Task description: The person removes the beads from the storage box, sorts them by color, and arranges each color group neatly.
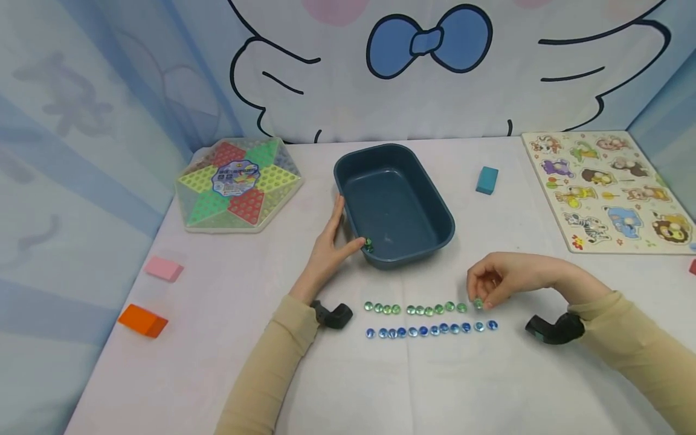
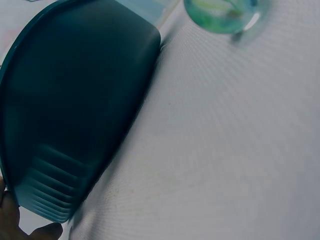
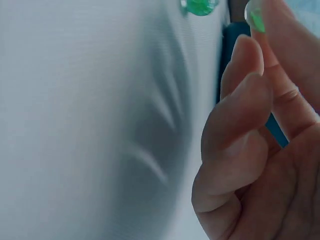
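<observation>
We saw the right hand (image 1: 502, 281) at the right-hand end of a row of green marbles (image 1: 415, 309), with its fingers curled and their tips pinching one green marble (image 1: 478, 303) at that end of the row. The row ran sideways across the white table (image 1: 217, 338) from that hand toward the left hand (image 1: 333, 244), and a second row of blue marbles (image 1: 432, 330) lay parallel to it, just nearer the person's body. The dark blue tub (image 1: 394, 202) stood beyond both rows, away from the body and to the left of the right hand, its long axis running away from the person and slanted a little to the right. So the pinched marble lay nearer the right hand than the left, and the tub lay up and leftward from it.

The left hand rested against the tub's near left wall, with fingers fairly straight along the rim and the thumb tip at the near corner. A dark green marble (image 1: 368, 244) sat right at that thumb tip, but we could not tell whether it was inside the tub or held against the rim. In the right wrist view the bent fingers (image 3: 240, 125) were close together, with a green marble (image 3: 199, 6) on the cloth just beyond them.
</observation>
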The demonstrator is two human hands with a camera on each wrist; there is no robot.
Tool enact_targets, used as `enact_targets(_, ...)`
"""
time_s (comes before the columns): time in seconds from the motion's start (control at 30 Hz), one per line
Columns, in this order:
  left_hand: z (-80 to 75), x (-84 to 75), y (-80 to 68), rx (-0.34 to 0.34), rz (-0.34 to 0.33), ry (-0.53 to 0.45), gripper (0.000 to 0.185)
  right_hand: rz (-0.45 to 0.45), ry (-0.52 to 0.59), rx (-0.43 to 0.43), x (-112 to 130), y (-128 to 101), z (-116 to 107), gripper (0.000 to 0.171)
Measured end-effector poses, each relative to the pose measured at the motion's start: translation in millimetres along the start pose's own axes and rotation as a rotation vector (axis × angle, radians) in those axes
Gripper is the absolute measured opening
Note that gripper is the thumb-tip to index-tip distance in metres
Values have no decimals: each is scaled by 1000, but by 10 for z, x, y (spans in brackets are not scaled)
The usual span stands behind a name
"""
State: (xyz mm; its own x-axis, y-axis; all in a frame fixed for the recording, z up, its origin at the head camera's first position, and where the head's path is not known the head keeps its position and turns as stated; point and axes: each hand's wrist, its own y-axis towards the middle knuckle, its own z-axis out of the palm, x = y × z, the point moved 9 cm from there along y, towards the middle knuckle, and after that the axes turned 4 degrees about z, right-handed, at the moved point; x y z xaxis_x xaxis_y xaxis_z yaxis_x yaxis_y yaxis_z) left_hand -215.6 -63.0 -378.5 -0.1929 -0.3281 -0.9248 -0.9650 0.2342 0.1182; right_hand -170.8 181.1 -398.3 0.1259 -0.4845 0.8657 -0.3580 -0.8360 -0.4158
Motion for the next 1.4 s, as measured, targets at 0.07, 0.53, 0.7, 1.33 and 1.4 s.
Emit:
enact_targets(0.07, 1, 2, 1, 0, -1, -2, 84, 7, -19, -20, -35, 15, 4, 13)
enact_targets(0.53, -11, -20, 6, 3, 1, 0, 84, 115, -147, -137, -117, 62, -26, 15)
enact_targets(0.7, -10, -28, 2, 2, 4, 0, 83, 143, -169, -154, -126, 66, -28, 16)
enact_targets(1.33, -1, -34, 7, 4, 37, -3, 83, 172, -185, -99, -43, 62, -120, 23)
enact_targets(1.4, -2, -30, 7, 5, 36, -6, 83, 157, -194, -76, 56, 86, -159, 22)
